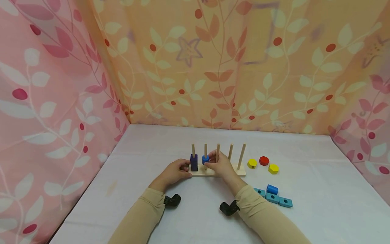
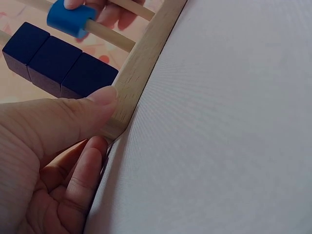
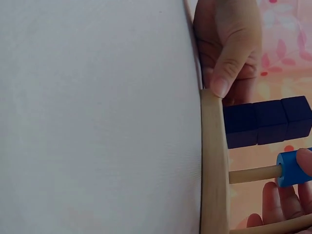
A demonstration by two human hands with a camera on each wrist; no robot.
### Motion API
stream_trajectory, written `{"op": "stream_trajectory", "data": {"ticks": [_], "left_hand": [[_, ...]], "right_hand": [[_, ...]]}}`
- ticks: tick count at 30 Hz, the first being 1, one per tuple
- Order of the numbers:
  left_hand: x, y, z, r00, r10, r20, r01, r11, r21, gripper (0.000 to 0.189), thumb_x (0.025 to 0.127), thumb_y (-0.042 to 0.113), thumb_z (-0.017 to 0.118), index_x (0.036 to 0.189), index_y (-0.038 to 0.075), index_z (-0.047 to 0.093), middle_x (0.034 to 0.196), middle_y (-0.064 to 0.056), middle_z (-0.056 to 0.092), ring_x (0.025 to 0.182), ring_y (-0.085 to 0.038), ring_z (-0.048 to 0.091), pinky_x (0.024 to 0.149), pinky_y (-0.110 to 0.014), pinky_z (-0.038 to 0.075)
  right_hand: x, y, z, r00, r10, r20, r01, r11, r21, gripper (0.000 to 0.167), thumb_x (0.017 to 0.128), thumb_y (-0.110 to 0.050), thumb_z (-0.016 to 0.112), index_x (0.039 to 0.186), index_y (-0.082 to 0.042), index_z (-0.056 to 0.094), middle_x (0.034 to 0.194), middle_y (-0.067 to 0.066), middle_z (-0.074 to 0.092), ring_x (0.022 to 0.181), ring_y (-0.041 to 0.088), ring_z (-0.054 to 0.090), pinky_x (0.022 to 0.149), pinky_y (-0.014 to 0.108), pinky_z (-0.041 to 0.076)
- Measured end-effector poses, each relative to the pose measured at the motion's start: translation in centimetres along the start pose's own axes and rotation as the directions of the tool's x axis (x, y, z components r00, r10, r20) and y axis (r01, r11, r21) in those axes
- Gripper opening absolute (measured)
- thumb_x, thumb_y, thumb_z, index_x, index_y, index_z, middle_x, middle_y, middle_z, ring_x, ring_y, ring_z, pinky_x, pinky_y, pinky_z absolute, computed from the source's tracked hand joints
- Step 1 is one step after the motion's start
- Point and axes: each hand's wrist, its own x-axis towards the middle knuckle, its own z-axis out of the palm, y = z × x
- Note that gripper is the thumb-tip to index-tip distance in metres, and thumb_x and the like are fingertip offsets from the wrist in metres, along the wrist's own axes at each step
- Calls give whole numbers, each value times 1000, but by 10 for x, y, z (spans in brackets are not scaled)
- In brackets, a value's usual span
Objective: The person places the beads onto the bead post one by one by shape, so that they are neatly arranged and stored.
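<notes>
A wooden peg stand [image 1: 204,174] with several upright pegs sits on the table. Three dark blue cubes [image 2: 53,61] are stacked on its leftmost peg. My left hand [image 1: 174,173] holds the left end of the stand, thumb on the corner of the base and fingers curled beside it. On the second peg is a blue cylinder [image 1: 205,158], which my right hand [image 1: 223,166] pinches between thumb and fingers. Bare peg shows between the cylinder [image 3: 288,169] and the base, so it is partway along the peg. The other pegs carry nothing.
Right of the stand lie two yellow hexagonal beads [image 1: 252,163] and a red bead [image 1: 264,160]. Nearer, beside my right forearm, are another blue cylinder [image 1: 272,189] and three teal blocks with holes [image 1: 272,198]. Patterned cloth [image 1: 189,84] hangs behind the table.
</notes>
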Motion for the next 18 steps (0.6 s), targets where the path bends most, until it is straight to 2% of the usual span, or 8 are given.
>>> {"op": "stream_trajectory", "data": {"ticks": [7, 18], "left_hand": [[0, 0, 0, 1000, 11, -2, -11, 1000, 6, 48, 74, 17, 76, 119, 11, 59, 100, 1, 58, 87, -12, 55, 79, -32, 43], [-1, 1, 0, 1000, 8, -9, -8, 1000, 18, 49, 74, 18, 77, 119, 10, 58, 99, 1, 58, 86, -11, 54, 78, -31, 43]], "right_hand": [[-2, 8, 2, 1000, 26, 16, -26, 999, -30, 26, 75, 0, 72, 93, -2, 54, 92, 9, 60, 83, 18, 61, 75, 31, 49], [-2, 11, 3, 1000, 10, 14, -10, 999, -34, 27, 74, 1, 72, 94, -2, 53, 92, 9, 59, 82, 16, 59, 76, 30, 49]]}}
